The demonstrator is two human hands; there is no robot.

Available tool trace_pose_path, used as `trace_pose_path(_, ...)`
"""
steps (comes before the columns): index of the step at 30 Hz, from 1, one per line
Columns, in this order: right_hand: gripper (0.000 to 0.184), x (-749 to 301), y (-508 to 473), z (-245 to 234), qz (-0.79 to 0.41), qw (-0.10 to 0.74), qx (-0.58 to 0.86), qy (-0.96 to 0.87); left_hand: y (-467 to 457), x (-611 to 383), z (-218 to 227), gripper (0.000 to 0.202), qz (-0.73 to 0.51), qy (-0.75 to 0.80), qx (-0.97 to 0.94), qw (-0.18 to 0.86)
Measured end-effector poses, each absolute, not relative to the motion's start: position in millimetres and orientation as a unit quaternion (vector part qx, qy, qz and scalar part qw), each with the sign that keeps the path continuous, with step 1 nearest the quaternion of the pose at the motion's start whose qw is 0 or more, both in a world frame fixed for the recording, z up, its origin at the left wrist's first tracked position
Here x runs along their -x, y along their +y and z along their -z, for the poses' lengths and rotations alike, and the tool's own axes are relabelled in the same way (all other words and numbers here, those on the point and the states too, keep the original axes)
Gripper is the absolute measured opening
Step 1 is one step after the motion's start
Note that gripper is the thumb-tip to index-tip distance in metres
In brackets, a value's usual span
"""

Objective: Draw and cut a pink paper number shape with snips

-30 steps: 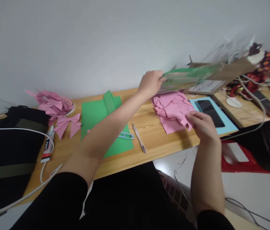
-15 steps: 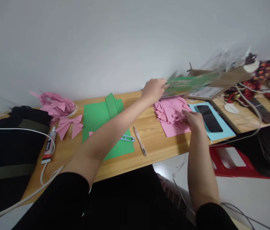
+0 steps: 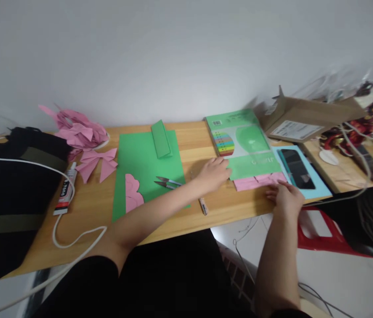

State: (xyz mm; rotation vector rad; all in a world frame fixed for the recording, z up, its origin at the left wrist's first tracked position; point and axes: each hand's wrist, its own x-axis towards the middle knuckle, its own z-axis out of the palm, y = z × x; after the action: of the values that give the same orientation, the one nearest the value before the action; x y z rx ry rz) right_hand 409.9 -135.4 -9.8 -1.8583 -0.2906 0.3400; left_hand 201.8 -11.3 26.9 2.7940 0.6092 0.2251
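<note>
Green packet (image 3: 244,148): over pink paper (image 3: 255,182), long axis running wall (image 3: 140,66) to me.
My left fingers (image 3: 225,164): nearer, at its near-left edge; can't tell grip.
My right fingers (image 3: 273,192): at the paper's right end, grip unclear too.

Black sleeves (image 3: 80,282), bare forearms (image 3: 279,256), black lap clothing (image 3: 173,274).

Far side: plain grey-white wall (image 3: 160,57), softly and unevenly lit. Wooden desk (image 3: 90,198), light-grained, set along the wall. Near right: pale, glossy floor (image 3: 332,278); red stool (image 3: 322,243) beside the desk's near edge.
</note>
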Motion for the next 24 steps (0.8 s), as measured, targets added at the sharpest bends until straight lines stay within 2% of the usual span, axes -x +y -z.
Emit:
trace_pose_path(4,0.014,-377.6,-150.9,0.2,-0.104,0.558,0.814,-0.124,-31.0,-146.0,-38.5,0.02,-0.102,0.254,-0.949,0.159)
trace_pose_path(8,0.026,-326.1,-154.1,-8.9,-0.153,0.508,0.811,-0.245,-38.9,-63.0,-47.8,0.024,-0.126,0.392,-0.896,0.164)
trace_pose_path(12,0.04,-269.2,-138.0,-11.9,-0.218,0.397,0.794,-0.405,-36.0,10.5,-41.3,0.03,-0.133,0.572,-0.798,0.136)
trace_pose_path(14,0.046,-247.7,-124.1,-12.2,-0.212,0.343,0.78,-0.479,-32.3,32.8,-36.8,0.032,-0.119,0.616,-0.767,0.139)
trace_pose_path(20,0.042,-234.5,-98.1,-14.3,-0.143,0.172,0.775,-0.59,-20.4,48.9,-42.5,0.038,-0.047,0.612,-0.764,0.199)
trace_pose_path(24,0.046,-238.7,-96.0,-23.5,-0.1,0.112,0.758,-0.634,-6.4,48.4,-48.4,0.052,-0.002,0.586,-0.774,0.24)
